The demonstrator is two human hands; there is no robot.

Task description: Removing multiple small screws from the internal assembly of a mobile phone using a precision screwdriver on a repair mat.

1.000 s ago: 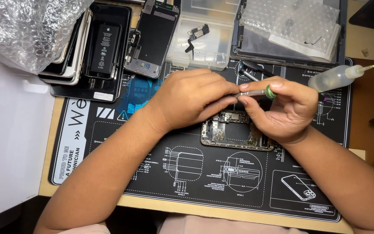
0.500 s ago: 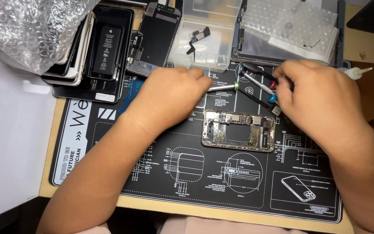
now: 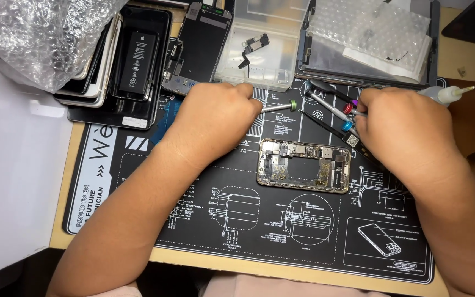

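On a black repair mat, an opened phone chassis lies between the hands, touched by neither; the left hand is curled around a green-capped screwdriver, the right hand rests over loose drivers. A careless sweep could knock the drivers together or send tiny screws astray. The right fingers' grip is hidden under the knuckles, and the chassis parts are too small to identify.

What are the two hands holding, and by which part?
The left hand grips a green-capped screwdriver by its shaft. The right hand rests on the screwdrivers; a grip cannot be told.
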